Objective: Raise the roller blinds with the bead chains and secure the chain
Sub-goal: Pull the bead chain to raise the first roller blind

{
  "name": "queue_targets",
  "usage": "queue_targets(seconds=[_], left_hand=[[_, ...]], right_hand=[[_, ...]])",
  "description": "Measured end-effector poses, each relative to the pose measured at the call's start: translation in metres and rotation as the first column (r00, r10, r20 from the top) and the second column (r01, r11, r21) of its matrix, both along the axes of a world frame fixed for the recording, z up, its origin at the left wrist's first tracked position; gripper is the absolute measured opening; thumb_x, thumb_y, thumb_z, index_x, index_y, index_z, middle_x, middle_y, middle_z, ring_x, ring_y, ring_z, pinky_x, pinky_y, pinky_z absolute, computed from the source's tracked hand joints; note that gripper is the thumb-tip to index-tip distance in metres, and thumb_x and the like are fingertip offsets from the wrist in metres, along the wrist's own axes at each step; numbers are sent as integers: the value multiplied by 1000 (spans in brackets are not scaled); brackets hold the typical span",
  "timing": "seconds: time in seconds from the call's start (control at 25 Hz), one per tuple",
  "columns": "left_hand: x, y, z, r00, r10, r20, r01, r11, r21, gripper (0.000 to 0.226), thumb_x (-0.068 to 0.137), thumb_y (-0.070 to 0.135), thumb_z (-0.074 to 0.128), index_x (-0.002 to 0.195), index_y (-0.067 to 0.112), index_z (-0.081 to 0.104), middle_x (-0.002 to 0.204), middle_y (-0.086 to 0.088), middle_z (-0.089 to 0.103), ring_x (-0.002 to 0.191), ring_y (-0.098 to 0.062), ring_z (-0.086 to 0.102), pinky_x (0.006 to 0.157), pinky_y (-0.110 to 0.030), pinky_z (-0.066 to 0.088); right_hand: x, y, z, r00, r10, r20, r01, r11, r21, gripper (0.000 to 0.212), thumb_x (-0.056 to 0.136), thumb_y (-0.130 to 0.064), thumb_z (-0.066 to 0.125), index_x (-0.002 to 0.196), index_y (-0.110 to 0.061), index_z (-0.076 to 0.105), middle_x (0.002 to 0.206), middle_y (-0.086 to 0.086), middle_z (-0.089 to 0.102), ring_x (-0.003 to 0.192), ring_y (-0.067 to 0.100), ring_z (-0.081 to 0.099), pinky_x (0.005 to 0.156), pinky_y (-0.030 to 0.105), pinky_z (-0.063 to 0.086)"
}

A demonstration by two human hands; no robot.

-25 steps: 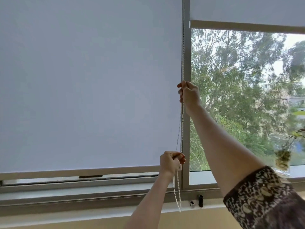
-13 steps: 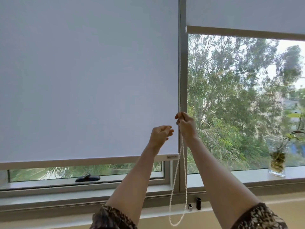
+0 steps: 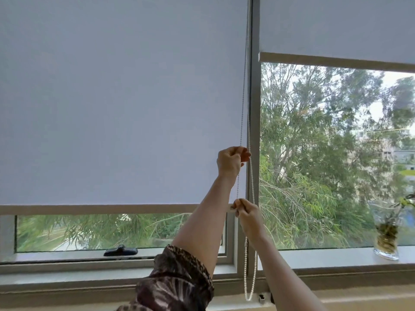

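Observation:
A pale grey left roller blind [image 3: 121, 104] hangs over most of the left window, its bottom bar [image 3: 89, 209] a little above the sill. A white bead chain [image 3: 242, 122] runs down beside the centre mullion and loops low near the sill. My left hand [image 3: 231, 161] grips one strand of the chain high up. Lower down, my right hand [image 3: 247, 215] is closed on the same strand near the blind's bottom bar. The right roller blind [image 3: 336, 25] is raised high, showing trees outside.
A glass vase with a plant [image 3: 387, 239] stands on the right sill. A black window handle [image 3: 120, 251] sits on the lower left frame. Small chain fittings [image 3: 261, 298] are fixed to the ledge below the mullion [image 3: 254, 108].
The left blind has risen, exposing a strip of window below it. My left hand has moved up onto the chain and my right hand has pulled down.

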State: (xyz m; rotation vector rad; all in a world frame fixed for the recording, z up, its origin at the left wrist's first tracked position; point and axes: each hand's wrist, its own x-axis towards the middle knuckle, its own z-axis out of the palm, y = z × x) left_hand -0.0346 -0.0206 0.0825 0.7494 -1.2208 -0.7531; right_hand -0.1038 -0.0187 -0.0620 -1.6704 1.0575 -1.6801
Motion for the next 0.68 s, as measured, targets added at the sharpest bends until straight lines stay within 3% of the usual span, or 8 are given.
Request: queue_targets(seconds=[0.08,0.16,0.28,0.4,0.48,0.6,0.68], left_hand=[[3,-3,-12,994,83,74,-83,997,-2,19,96,7,55,92,1,73,74,-9,70,55,-7,66,58,-14,52],[7,-5,-25,983,140,118,-141,990,-2,18,94,6,57,88,3,74,71,-8,71,55,-9,66,64,-18,56],[17,-3,-40,982,161,97,-163,987,7,18,93,3,57,87,2,74,62,2,69,48,-3,65,63,-18,58],[25,0,-56,965,207,161,-212,977,13,18,93,8,59,83,8,75,64,2,71,55,-6,68,61,-14,54],[28,1,-68,954,205,217,-216,976,25,18,92,5,59,84,7,75,71,-4,73,65,-13,70,72,-24,58],[24,7,-86,979,99,179,-113,991,66,17,92,-6,55,87,-5,71,66,-5,69,57,-12,66,73,-35,62],[19,13,-97,969,112,220,-133,988,84,14,93,-1,58,93,-5,72,69,-5,70,57,-10,67,67,-30,62]], right_hand=[[-3,2,-6,999,12,-41,-10,998,55,28,97,-12,47,75,-10,65,62,4,55,49,13,41,47,22,32],[-8,6,-10,997,65,-46,-57,988,147,23,98,-17,48,87,-12,68,63,10,65,49,15,52,46,23,38],[-18,11,-7,987,135,-91,-109,964,242,22,95,-23,54,115,-20,63,87,17,74,69,20,64,58,22,44],[-22,15,28,997,66,-29,-61,987,151,29,94,-20,54,115,-5,66,92,13,73,78,20,65,63,20,47],[-22,18,66,999,11,52,-13,999,52,28,95,-19,52,112,-2,66,97,15,73,85,23,67,70,29,52],[-14,23,132,998,15,59,-10,997,-80,27,97,-17,49,115,-2,63,106,15,70,97,25,66,84,36,53],[-6,28,171,999,17,40,-12,991,-130,29,98,-18,47,119,-2,59,104,15,68,95,24,65,79,34,53]])
